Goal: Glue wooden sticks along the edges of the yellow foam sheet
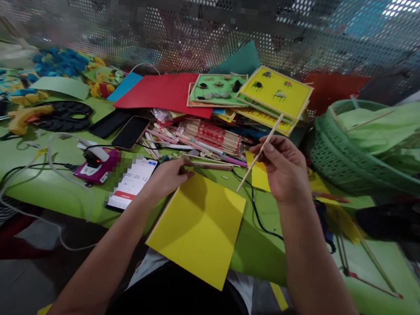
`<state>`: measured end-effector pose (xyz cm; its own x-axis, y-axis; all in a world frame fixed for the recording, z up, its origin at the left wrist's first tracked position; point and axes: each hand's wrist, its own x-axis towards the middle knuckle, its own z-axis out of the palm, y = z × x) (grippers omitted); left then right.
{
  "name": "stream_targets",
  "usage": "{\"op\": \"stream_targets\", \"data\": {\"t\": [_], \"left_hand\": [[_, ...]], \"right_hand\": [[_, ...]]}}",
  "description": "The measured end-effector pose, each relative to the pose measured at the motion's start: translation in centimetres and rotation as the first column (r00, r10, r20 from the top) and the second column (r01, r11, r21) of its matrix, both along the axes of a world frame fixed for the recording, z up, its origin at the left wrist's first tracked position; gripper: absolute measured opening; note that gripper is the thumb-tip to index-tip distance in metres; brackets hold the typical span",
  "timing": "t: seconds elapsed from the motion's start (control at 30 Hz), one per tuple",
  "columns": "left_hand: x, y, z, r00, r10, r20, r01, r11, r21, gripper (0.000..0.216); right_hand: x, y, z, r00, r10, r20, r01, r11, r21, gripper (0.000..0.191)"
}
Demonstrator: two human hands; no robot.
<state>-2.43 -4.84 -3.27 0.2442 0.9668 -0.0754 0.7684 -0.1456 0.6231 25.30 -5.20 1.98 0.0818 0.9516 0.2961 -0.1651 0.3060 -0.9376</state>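
Head view: right hand (284, 171) lifts a thin wooden stick (273, 129), left hand (168, 175) is on the yellow card (198, 227).
Right fingers pinch the stick mid-length; its long axis slants, top end up-right, bottom tip down-left above the green worktop (22, 171). The left hand grips the card's far corner, and the card overhangs the near edge.
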Motion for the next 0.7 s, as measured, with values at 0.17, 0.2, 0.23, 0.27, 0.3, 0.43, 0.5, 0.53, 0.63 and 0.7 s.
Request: {"op": "stream_targets", "data": {"t": [0.17, 0.2, 0.23, 0.27, 0.3, 0.43, 0.5, 0.53, 0.63, 0.7], "left_hand": [[0.04, 0.07, -0.22, 1.000, -0.007, -0.015, 0.007, 1.000, 0.007, 0.036], [0.05, 0.09, -0.26, 1.000, -0.008, -0.017, 0.009, 1.000, 0.007, 0.036], [0.07, 0.12, -0.31, 1.000, -0.010, -0.019, 0.010, 1.000, 0.007, 0.035], [0.08, 0.14, -0.34, 1.000, -0.010, -0.020, 0.011, 1.000, 0.007, 0.034], [0.09, 0.16, -0.36, 1.000, -0.010, -0.021, 0.010, 1.000, 0.006, 0.034], [0.10, 0.17, -0.35, 1.000, -0.008, -0.027, 0.008, 1.000, 0.006, 0.032], [0.09, 0.16, -0.31, 1.000, -0.010, -0.030, 0.010, 1.000, 0.006, 0.032], [0.09, 0.15, -0.28, 0.999, -0.013, -0.030, 0.013, 1.000, 0.005, 0.032], [0.11, 0.09, -0.14, 0.999, -0.019, -0.036, 0.019, 1.000, 0.004, 0.032], [0.11, 0.03, -0.02, 0.999, -0.017, -0.044, 0.018, 1.000, 0.011, 0.032]], "right_hand": [[0.21, 0.13, -0.21, 0.999, -0.043, -0.018, 0.043, 0.999, 0.023, 0.021], [0.25, 0.15, -0.24, 0.999, -0.047, -0.022, 0.048, 0.998, 0.031, 0.021], [0.29, 0.17, -0.25, 0.998, -0.049, -0.030, 0.050, 0.998, 0.039, 0.021], [0.31, 0.17, -0.25, 0.998, -0.048, -0.040, 0.050, 0.998, 0.048, 0.021], [0.32, 0.15, -0.23, 0.998, -0.048, -0.051, 0.051, 0.997, 0.056, 0.020], [0.28, -0.01, -0.09, 0.994, -0.051, -0.093, 0.059, 0.995, 0.083, 0.019], [0.23, -0.13, 0.04, 0.993, -0.053, -0.105, 0.061, 0.995, 0.083, 0.018], [0.19, -0.18, 0.11, 0.992, -0.055, -0.111, 0.064, 0.995, 0.081, 0.018], [0.08, -0.29, 0.34, 0.987, -0.068, -0.143, 0.080, 0.994, 0.076, 0.019], [0.01, -0.33, 0.46, 0.981, -0.072, -0.181, 0.086, 0.993, 0.076, 0.021]]}}
